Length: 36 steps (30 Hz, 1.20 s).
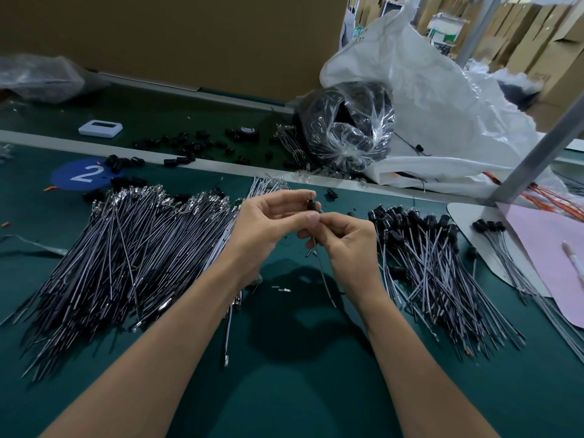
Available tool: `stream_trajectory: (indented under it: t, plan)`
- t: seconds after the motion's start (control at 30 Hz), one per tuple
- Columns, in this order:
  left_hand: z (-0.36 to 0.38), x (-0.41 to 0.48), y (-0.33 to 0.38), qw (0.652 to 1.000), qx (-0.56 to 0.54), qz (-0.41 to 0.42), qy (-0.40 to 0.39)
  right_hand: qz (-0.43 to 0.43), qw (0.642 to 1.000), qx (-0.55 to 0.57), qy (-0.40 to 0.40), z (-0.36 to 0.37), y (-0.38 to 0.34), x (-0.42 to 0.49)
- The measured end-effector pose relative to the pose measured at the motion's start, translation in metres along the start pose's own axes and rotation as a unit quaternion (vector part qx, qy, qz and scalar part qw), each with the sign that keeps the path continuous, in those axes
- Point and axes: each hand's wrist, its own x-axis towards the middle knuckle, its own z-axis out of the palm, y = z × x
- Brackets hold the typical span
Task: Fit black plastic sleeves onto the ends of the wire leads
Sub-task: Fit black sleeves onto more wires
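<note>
Head view: left hand [268, 222] pinches black sleeve [310, 203]; right hand [344, 238] pinches wire lead [322, 270].

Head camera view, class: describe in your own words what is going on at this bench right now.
A person is fitting a black sleeve onto a wire lead above the green table. The left hand pinches the sleeve; the right hand pinches the lead just below it. Bare leads lie piled at the left, sleeved leads at the right.
</note>
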Motion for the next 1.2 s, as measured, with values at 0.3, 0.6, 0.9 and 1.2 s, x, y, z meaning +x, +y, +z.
stream_trajectory:
  t: [0.3, 0.6, 0.9, 1.2]
  plan:
    - [0.0044, -0.0013, 0.0014, 0.999, -0.025, 0.026, 0.007, -0.004, 0.999, 0.044, -0.012, 0.0023, -0.0021, -0.0015]
    - [0.0033, -0.0014, 0.0002, 0.999, -0.015, 0.025, -0.026, -0.026, 0.999, 0.04, -0.012, 0.0028, 0.0001, -0.0009]
    - [0.0046, -0.0031, 0.0026, 0.995, -0.031, 0.085, -0.031, -0.046, 0.996, 0.075, -0.016, 0.0046, -0.0045, -0.0023]
    - [0.0066, -0.005, 0.0054, 0.993, -0.028, 0.104, -0.036, -0.061, 0.995, 0.071, -0.015, 0.0031, -0.0042, -0.0019]
